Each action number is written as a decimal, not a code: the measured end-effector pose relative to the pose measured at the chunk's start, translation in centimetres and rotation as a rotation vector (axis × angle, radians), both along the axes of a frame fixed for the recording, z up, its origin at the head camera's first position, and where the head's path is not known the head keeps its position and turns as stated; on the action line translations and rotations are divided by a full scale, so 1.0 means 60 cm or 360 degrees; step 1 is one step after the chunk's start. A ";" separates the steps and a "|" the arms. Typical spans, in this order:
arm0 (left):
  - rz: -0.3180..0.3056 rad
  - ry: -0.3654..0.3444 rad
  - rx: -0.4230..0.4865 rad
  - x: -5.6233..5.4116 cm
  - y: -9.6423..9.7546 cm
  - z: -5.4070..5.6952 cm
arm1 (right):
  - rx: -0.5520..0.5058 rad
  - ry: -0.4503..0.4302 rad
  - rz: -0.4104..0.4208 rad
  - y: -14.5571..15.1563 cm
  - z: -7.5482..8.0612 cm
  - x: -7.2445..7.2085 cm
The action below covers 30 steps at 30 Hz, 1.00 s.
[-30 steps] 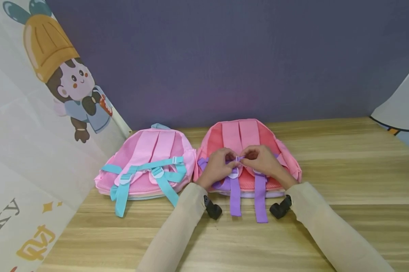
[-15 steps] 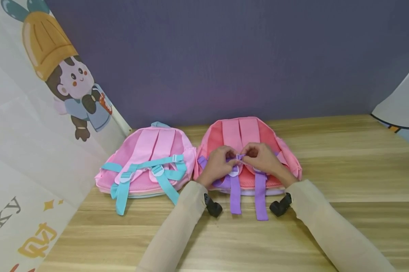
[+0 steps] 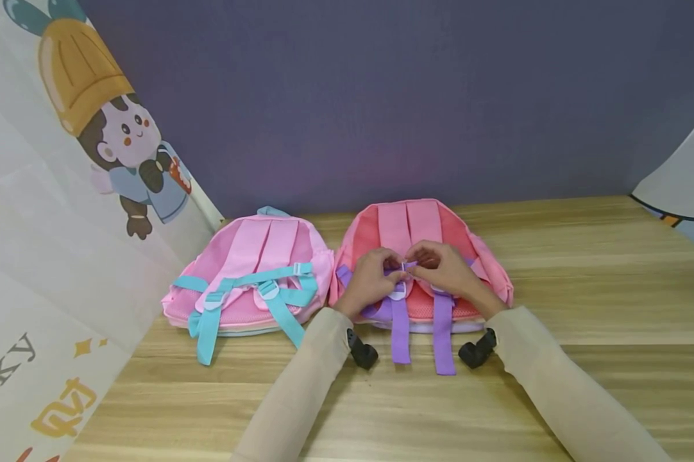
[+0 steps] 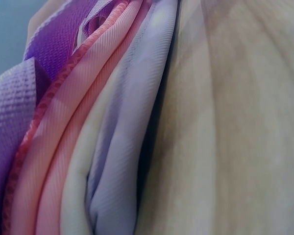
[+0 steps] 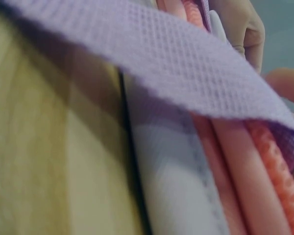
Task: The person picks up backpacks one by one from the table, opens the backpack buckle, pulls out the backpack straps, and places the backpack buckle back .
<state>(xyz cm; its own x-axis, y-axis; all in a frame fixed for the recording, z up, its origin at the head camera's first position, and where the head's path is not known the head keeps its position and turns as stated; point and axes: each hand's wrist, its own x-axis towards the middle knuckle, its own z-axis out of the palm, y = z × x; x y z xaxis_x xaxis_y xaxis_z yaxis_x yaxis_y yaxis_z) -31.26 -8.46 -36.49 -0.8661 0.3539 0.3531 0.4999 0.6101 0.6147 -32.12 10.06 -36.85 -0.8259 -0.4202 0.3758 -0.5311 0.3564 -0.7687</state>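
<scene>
A coral-pink backpack (image 3: 396, 224) lies back-side up on the table, its purple straps (image 3: 400, 330) hanging toward the front. Over its middle, my left hand (image 3: 372, 277) pinches the chest strap beside a small pale buckle (image 3: 403, 267). From the other side, the thumb and fingers of my right hand (image 3: 448, 271) pinch a short piece of purple webbing at that buckle. Fingers partly cover the buckle, so how the webbing runs through it cannot be made out. The right wrist view has a lilac-looking strap (image 5: 186, 63) crossing close to the camera.
Left of it, touching its side, lies a lighter pink backpack (image 3: 249, 244) with turquoise straps (image 3: 210, 333). Both bags rest on a wood-grain table (image 3: 578, 289) before a dark upright panel (image 3: 393, 102). A printed white sheet (image 3: 47, 224) stands at the left.
Both hands stay at the buckle. My right fingers have shifted slightly up and left along the purple webbing. The backpacks have not visibly moved on the table.
</scene>
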 end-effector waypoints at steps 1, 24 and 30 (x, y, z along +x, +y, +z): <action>0.0001 0.0004 -0.0004 0.000 0.000 0.000 | 0.0007 -0.0003 0.0000 0.000 0.000 0.000; 0.0003 0.0020 -0.0041 0.000 0.000 -0.001 | 0.0070 -0.0063 -0.0104 0.001 0.002 0.002; 0.0001 0.0005 -0.0017 0.001 0.001 0.000 | 0.0042 -0.0044 -0.0107 0.000 0.001 0.000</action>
<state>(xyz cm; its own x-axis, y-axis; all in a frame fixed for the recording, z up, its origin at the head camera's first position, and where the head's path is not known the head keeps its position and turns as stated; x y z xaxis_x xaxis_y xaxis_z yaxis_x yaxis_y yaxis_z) -31.19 -8.39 -36.48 -0.8651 0.3572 0.3521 0.5016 0.6168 0.6066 -32.13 10.05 -36.81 -0.8625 -0.3731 0.3420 -0.4841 0.4108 -0.7726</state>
